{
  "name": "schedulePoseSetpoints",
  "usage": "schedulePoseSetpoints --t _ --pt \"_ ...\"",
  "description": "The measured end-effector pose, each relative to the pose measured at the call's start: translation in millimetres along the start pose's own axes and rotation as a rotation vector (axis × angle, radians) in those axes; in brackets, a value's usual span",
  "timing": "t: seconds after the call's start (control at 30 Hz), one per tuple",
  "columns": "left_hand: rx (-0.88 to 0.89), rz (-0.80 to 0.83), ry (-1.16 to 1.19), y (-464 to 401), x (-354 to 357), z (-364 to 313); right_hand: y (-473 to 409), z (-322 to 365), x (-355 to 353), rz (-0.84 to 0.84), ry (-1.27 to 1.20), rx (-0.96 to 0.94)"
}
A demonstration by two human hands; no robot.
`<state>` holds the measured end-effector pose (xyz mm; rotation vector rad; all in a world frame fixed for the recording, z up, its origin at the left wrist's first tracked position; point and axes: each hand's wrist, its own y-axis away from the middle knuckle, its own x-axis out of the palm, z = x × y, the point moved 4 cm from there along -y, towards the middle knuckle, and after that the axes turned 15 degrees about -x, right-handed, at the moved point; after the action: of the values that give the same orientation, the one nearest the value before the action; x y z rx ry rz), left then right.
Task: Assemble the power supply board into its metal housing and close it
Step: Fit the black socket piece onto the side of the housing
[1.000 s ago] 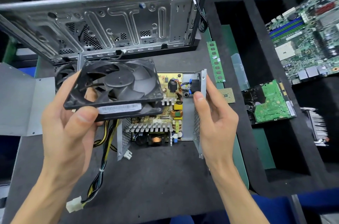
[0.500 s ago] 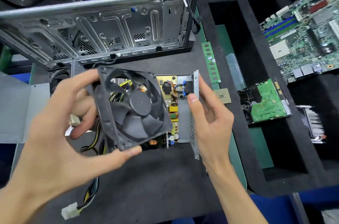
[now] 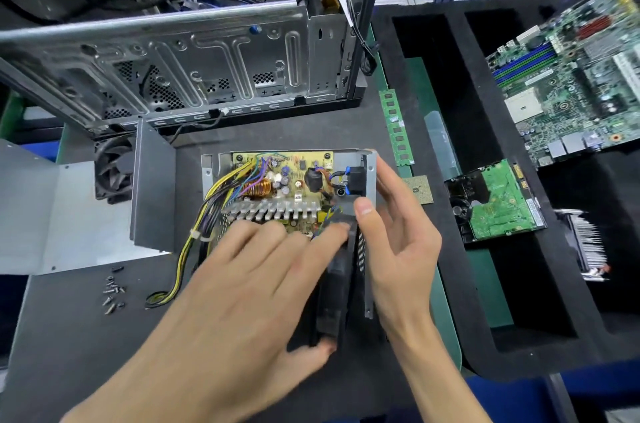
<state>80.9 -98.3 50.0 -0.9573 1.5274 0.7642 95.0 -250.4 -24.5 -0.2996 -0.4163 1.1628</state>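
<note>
The yellow power supply board [image 3: 277,176] lies inside the open metal housing [image 3: 371,166] on the dark mat. Its finned heatsink and copper coil are visible. My left hand [image 3: 249,284] grips a black fan [image 3: 336,284] edge-on, thumb under its near corner and fingers over its far edge. The fan stands upright just inside the housing's perforated right wall and looks motion-blurred. My right hand [image 3: 398,249] holds that right wall, thumb on the inside and fingers along the outside. The grey bent housing cover [image 3: 152,187] stands to the left.
Several loose screws [image 3: 112,291] lie at the left front, beside the yellow-black cable bundle [image 3: 187,249]. A second fan [image 3: 114,173] sits behind the cover. A computer case [image 3: 173,51] stands at the back. A RAM stick [image 3: 396,128], CPU [image 3: 419,188], hard drive [image 3: 495,204] and motherboard [image 3: 571,76] lie right.
My left hand turned the fan from flat to edge-on and carried it down and right to the housing's right wall. The board is now uncovered. My right hand stayed on the wall.
</note>
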Motion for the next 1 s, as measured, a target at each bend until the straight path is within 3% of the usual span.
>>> schedulePoseSetpoints --t 0.63,1.0 --pt "-0.037 -0.025 0.060 4.3 22.5 -19.2 1.9 4.9 -0.9 0.078 -0.060 -0.035" --pt "-0.125 0.000 0.144 0.3 23.6 -20.9 -2.7 12.9 11.6 0.222 -0.128 -0.004"
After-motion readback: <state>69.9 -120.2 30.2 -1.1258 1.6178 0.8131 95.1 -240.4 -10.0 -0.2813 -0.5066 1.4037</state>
